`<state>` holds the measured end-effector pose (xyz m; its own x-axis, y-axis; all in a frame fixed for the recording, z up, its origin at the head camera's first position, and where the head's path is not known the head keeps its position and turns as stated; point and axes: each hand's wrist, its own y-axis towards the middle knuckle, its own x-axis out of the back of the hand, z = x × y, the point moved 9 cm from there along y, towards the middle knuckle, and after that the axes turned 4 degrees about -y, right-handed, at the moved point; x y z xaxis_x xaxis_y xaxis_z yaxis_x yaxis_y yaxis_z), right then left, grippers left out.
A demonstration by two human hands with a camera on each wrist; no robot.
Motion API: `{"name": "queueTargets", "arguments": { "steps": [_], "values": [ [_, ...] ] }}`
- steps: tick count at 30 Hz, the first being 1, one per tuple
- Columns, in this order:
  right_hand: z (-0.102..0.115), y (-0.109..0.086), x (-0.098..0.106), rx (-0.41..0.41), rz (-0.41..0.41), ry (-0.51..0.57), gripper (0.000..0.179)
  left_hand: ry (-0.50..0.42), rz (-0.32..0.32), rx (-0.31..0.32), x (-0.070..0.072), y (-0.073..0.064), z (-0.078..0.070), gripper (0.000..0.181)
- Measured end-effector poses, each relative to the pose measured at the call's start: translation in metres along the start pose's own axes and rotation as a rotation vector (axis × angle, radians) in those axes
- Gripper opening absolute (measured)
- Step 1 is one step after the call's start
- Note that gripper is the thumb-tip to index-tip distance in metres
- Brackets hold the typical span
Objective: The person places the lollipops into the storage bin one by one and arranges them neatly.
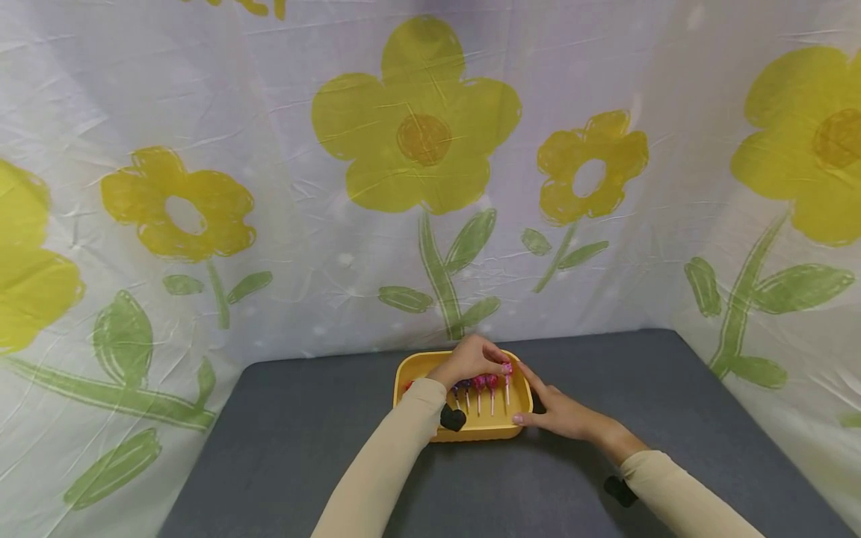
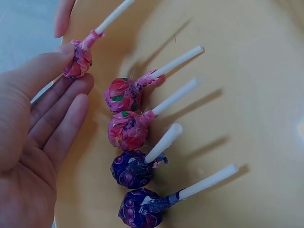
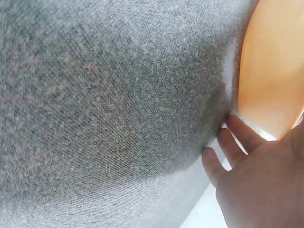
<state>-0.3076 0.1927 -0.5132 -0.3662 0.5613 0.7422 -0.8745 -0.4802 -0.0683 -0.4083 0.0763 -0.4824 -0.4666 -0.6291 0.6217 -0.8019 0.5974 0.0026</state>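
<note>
A pink-wrapped lollipop [image 2: 80,61] with a white stick is pinched between the thumb and fingers of my left hand [image 1: 471,359], over the right end of a yellow tray [image 1: 480,432]. Beside it in the tray lie two more pink lollipops [image 2: 127,130] and two purple lollipops [image 2: 141,208], in a row with their sticks pointing the same way. My right hand [image 1: 561,412] rests against the tray's right side, thumb at the front corner and index finger along the rim. In the right wrist view its other fingers [image 3: 232,142] extend outside the tray wall.
The tray stands on a dark grey cloth-covered table [image 1: 303,448], close to its back edge. Behind hangs a white curtain [image 1: 296,299] printed with yellow flowers. A bit of red [image 1: 407,385] shows at the tray's left end, mostly hidden by the left forearm.
</note>
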Motion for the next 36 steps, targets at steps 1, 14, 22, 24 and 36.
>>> {"name": "queueTargets", "arguments": {
  "steps": [1,14,22,24,36],
  "values": [
    [-0.0003,0.0002,0.0,0.001,-0.001,0.001,0.1,0.01,-0.001,-0.002,0.0,0.0,-0.0007,0.02],
    [-0.0065,0.0013,-0.001,-0.063,0.002,-0.025,0.1,0.171,-0.013,0.014,-0.0018,0.0036,-0.0023,0.018],
    [-0.0036,0.0003,0.0009,-0.035,0.001,-0.032,0.1,0.238,-0.028,0.011,-0.0032,0.0064,-0.0043,0.017],
    [-0.0033,0.0002,0.0013,-0.031,0.001,-0.033,0.101,0.262,-0.028,0.006,-0.0042,0.0074,-0.0038,0.016],
    [-0.0033,-0.0011,0.0018,-0.061,0.002,-0.042,0.101,0.324,-0.023,0.023,-0.0069,0.0053,-0.0085,0.014]
  ]
}}
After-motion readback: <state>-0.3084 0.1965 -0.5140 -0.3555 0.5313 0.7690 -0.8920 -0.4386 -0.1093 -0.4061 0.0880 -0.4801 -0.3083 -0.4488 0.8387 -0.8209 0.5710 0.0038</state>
